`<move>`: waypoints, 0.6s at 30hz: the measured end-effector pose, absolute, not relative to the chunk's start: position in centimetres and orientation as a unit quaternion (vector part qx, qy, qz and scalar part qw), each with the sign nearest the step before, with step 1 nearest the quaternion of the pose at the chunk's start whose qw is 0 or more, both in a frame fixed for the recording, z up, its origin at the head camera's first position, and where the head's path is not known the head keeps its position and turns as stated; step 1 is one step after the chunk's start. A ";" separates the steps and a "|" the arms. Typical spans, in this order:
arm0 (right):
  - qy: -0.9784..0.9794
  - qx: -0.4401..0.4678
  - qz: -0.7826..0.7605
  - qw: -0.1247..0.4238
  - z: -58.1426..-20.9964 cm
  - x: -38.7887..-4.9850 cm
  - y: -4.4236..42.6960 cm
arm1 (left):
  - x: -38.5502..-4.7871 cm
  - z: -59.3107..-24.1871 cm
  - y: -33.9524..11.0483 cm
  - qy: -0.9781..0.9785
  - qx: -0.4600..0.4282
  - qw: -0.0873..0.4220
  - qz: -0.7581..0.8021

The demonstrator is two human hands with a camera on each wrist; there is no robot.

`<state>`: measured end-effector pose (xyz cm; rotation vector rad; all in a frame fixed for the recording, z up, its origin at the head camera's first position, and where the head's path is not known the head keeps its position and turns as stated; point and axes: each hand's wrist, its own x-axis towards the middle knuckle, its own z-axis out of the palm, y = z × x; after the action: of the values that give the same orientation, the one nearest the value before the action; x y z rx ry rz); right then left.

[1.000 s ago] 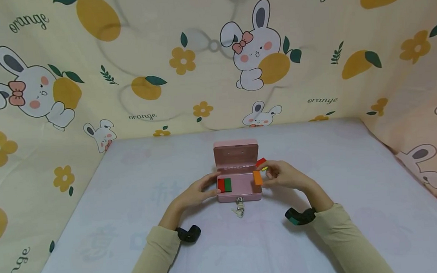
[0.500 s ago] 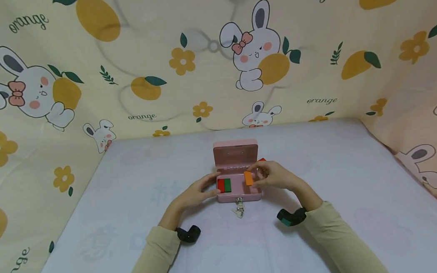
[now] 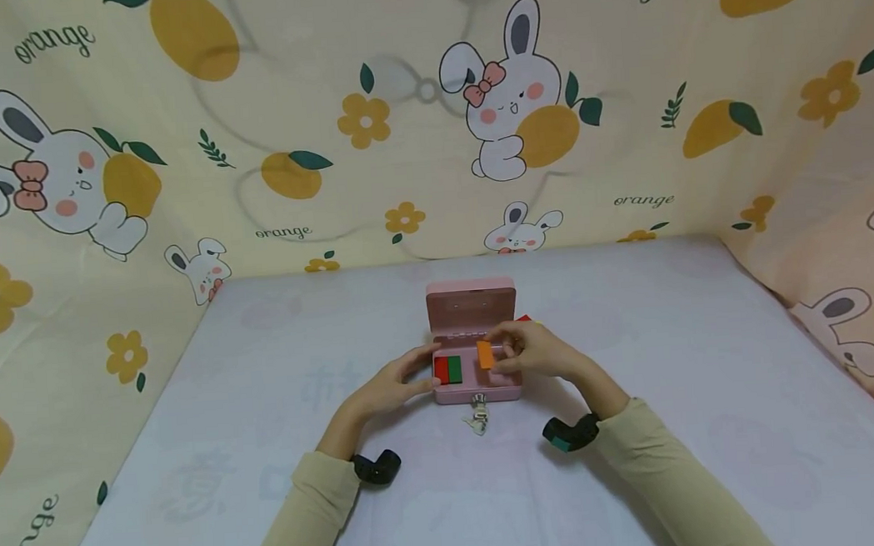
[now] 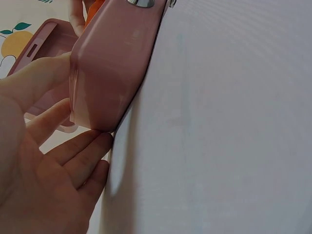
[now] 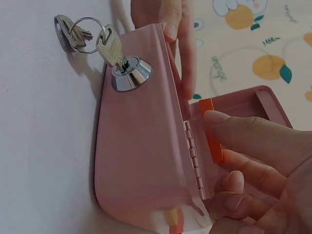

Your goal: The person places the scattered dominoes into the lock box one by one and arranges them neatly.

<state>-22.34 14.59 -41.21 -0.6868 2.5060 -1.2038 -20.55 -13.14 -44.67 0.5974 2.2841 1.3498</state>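
Note:
A pink cash box (image 3: 460, 398) stands with its lid (image 3: 472, 311) raised. Inside, at the left end, a red block (image 3: 441, 370) and a green block (image 3: 455, 370) lie side by side. My right hand (image 3: 538, 350) pinches an orange block (image 3: 485, 355) between thumb and fingers over the middle of the box. In the right wrist view this orange block (image 5: 212, 134) is tilted near the hinge side. My left hand (image 3: 393, 384) rests against the box's left end. Its fingers lie nearly straight along the wall (image 4: 112, 63) in the left wrist view.
Keys on a ring (image 3: 479, 422) hang from the lock (image 5: 131, 74) at the box's front. Behind my right hand, a bit of red (image 3: 524, 319) shows beside the box, mostly hidden. A patterned cloth (image 3: 371, 185) rises behind the white tabletop (image 3: 320, 330).
My right hand has carried the orange block leftward, from the box's right edge to over its middle. My left hand has stayed against the left end.

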 end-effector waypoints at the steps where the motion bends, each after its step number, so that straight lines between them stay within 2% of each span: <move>1: 0.867 -0.236 -0.417 0.139 -41.2 -22.3 14.5 | -20.6 -44.7 -13.2 0.820 0.216 0.209 0.486; 18: 0.864 -0.233 -0.423 0.146 -41.4 -22.5 13.2 | -20.7 -44.9 -13.2 0.822 0.212 0.211 0.485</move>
<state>-22.54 13.25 -41.42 -0.6698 2.4870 -1.2171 -20.72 -13.17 -44.93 0.5903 2.2839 1.3470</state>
